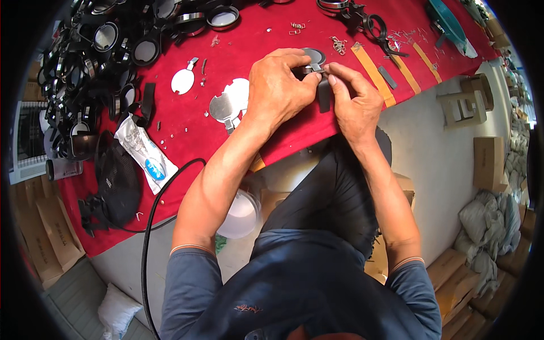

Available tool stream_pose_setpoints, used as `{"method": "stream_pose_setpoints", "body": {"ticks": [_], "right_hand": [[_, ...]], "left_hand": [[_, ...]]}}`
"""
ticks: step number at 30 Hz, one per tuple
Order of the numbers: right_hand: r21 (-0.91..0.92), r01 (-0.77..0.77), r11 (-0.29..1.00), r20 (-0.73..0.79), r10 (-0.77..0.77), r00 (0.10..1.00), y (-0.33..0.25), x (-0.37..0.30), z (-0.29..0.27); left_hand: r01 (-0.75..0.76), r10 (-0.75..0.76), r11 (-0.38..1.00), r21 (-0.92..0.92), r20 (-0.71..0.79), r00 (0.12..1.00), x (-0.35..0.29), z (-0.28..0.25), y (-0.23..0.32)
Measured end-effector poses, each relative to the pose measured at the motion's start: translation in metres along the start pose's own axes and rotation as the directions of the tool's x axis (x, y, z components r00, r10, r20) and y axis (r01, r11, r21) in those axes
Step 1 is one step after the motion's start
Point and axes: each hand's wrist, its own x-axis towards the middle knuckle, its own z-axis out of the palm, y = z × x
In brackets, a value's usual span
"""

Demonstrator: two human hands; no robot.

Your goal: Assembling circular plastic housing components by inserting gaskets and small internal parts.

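Here, above red tablecloth [249, 48], left hand [279, 86] is gripping round part [315, 55] (presumably light, stiff; best held edgewise); right hand [358, 106] is pinching, contents unclear.

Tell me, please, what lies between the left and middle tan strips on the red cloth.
In the head view, a short grey strip lies between the left tan strip and the middle tan strip.

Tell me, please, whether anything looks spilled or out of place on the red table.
Small metal pieces lie strewn beside the teal tray on the red table; scattered loosely rather than gathered, they look possibly spilled.
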Motion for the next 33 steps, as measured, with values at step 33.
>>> {"method": "stream_pose_setpoints", "body": {"ticks": [33], "right_hand": [[-0.679,0.253,0.689,0.383,0.039,0.923,0.097,0.122,-0.063]], "left_hand": [[-0.030,0.030,0.996,0.080,-0.003,1.000,-0.001,0.001,0.005]]}}
